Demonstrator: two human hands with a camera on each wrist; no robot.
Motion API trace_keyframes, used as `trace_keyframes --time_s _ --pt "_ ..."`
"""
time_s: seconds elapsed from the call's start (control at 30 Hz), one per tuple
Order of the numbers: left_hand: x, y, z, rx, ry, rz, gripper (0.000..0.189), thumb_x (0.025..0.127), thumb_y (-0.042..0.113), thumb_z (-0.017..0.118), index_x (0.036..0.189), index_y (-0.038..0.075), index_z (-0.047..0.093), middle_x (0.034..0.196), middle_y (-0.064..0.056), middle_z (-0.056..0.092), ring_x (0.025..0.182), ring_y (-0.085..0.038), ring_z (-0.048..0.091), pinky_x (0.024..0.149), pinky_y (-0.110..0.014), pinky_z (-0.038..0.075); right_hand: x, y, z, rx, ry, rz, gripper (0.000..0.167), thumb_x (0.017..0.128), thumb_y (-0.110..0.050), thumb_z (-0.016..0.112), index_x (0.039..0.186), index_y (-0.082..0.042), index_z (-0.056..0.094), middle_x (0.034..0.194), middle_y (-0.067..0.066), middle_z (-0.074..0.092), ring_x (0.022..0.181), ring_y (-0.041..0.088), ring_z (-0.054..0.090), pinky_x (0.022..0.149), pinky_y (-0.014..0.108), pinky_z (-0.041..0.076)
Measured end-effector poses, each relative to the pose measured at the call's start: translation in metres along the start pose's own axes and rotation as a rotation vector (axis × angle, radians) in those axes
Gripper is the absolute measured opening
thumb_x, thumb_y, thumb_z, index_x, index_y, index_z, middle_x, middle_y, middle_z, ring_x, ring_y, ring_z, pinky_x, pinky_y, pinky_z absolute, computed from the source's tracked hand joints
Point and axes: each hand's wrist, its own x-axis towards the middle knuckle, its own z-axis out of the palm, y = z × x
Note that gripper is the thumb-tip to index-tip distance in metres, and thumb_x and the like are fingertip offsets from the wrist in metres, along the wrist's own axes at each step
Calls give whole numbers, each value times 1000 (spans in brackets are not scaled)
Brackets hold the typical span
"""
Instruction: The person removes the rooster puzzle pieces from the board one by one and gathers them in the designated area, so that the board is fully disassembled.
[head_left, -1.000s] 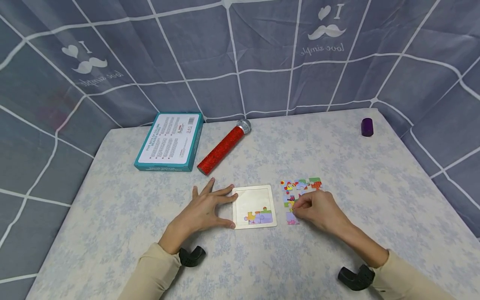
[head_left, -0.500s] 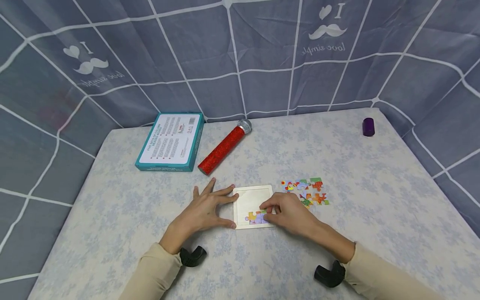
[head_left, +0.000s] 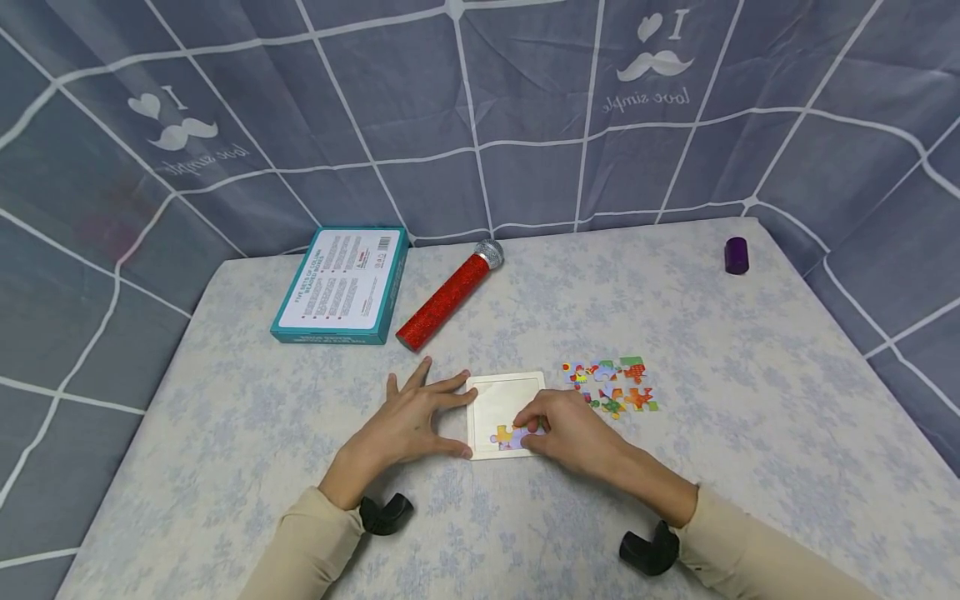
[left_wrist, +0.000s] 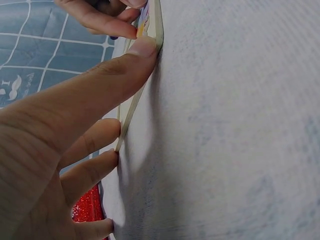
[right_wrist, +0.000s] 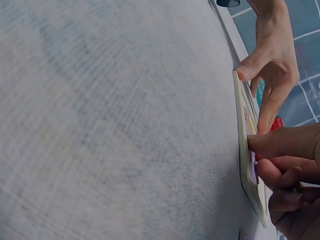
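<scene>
A small square puzzle tray lies on the table, with several joined yellow and purple puzzle pieces along its near side. My left hand spreads its fingers at the tray's left edge, thumb at the near corner. Over the tray's near right part, my right hand pinches a puzzle piece between thumb and fingers, mostly hidden by them. In the right wrist view, its fingertips are right down at the purple pieces. More loose, colourful puzzle pieces lie just right of the tray.
Behind the hands lie a red glitter microphone and a flat teal and white box. A small purple cylinder stands at the far right. A grey checked curtain hangs behind the table.
My right hand has moved left from the loose pieces onto the tray. The purple piece nearest the table's front is gone from among the loose ones. My left hand stays at the tray's edge.
</scene>
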Motion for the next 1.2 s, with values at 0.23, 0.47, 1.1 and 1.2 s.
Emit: trace_keyframes --time_s 0.23,0.47,1.1,1.2 --pt "0 0 0 -8 -1 -7 81 60 45 92 133 21 64 149 0 47 147 -46 10 98 -83 4 1 -1 0 12 21 -1 16 74 2 79 86 -8 72 74 -8 60 62 2 48 57 22 45" --pt "0 1 0 -8 0 -11 81 60 45 92 133 21 64 149 0 47 147 -45 11 99 -82 4 0 -1 0 72 16 70 14 79 -4 78 85 -14 72 64 -10 57 53 4 47 51 22 41" --pt "0 1 0 -21 -3 -16 81 60 42 93 133 19 64 149 -2 47 147 -45 10 99 -82 2 -31 32 -41 375 8 347 12 82 -17 77 93 -11 75 84 2 71 74 19 64 63 25 49" --pt "0 2 0 -27 -7 -16 81 61 42 93 133 19 64 149 -2 46 147 -45 10 99 -82 2 -41 41 -49 389 11 377 17 83 -19 78 95 -8 74 87 4 72 78 19 66 68 26 51"
